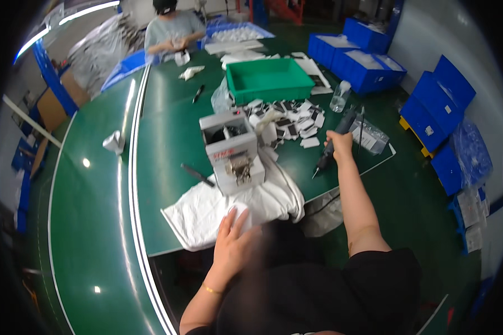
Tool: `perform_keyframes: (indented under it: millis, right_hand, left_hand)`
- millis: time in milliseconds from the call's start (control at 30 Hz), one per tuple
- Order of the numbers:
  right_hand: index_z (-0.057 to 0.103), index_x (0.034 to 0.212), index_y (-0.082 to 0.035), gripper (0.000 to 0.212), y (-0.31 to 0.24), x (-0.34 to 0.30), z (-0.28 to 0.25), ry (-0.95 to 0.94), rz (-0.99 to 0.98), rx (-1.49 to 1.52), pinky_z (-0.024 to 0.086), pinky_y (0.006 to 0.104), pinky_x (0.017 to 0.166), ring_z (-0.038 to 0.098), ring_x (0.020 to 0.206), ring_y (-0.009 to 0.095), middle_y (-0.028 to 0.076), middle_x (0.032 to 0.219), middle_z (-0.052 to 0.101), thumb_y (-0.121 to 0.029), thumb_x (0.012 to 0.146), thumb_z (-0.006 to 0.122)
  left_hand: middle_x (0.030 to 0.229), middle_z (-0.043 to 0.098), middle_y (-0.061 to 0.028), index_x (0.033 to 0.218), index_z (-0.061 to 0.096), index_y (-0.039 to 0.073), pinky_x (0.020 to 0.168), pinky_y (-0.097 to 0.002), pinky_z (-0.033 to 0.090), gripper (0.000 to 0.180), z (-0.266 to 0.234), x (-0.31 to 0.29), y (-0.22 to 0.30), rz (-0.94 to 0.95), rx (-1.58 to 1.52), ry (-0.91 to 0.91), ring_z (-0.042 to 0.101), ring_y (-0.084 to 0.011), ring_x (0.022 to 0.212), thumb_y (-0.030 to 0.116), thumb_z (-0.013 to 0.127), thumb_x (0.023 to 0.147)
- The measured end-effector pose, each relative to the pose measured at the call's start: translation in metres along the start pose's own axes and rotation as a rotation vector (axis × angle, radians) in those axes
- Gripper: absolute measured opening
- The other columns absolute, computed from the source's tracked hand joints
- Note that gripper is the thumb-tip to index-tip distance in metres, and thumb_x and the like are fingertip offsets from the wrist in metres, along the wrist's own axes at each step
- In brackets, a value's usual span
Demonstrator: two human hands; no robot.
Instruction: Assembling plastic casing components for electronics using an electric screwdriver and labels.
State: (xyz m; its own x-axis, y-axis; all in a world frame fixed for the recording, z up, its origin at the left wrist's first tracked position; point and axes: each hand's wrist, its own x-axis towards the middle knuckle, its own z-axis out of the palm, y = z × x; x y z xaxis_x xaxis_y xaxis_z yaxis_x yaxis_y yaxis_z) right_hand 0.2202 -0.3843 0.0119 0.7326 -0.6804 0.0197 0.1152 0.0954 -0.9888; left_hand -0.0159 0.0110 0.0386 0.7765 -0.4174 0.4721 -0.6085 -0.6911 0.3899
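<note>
My right hand (pixel 340 143) is wrapped round a black electric screwdriver (pixel 327 154), its thin tip pointing down toward the table's near right edge. On a white cloth (pixel 193 215) at the front edge, my left hand (pixel 231 244) grips a smooth white part (pixel 238 210), mostly covered by the fingers. Just beyond the cloth stands a light grey screw feeder (pixel 236 174) with an open top. A dark pen-like tool (pixel 197 175) lies left of it, its end near the feeder.
Behind the feeder, small white and black pieces (pixel 289 124) lie heaped before a green bin (pixel 269 81). A clear bottle (pixel 340 97) and a plastic bag (pixel 371 138) are to the right. Another white part (pixel 114 143) sits left of the conveyor's white rail. Across the table, a person (pixel 173 34) works.
</note>
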Motion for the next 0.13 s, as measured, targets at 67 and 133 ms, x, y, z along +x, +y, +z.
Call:
perform_keyframes:
  millis: [67,133]
  right_hand:
    - [0.049,0.125,0.003,0.061,0.024,0.037,-0.028,0.088,-0.116,-0.311,0.056,0.0510,0.082,0.065,0.094,0.034,0.016,0.102,0.065,-0.002,0.069,0.073]
    - [0.058,0.116,0.004,0.048,0.027,0.039,-0.015,0.152,-0.073,-0.532,0.052,0.0555,0.091,0.068,0.091,0.033,0.018,0.101,0.067,-0.005,0.072,0.075]
  left_hand:
    - [0.145,0.051,-0.0130,0.108,0.072,0.017,0.113,-0.0525,0.036,0.045,-0.007,0.005,-0.008,0.006,0.029,-0.112,0.041,-0.0403,0.139,-0.005,0.066,0.069]
    - [0.148,0.049,-0.0134,0.111,0.071,0.018,0.114,-0.0518,0.036,0.050,-0.012,0.001,-0.020,-0.016,0.053,-0.105,0.040,-0.0410,0.140,-0.007,0.065,0.068]
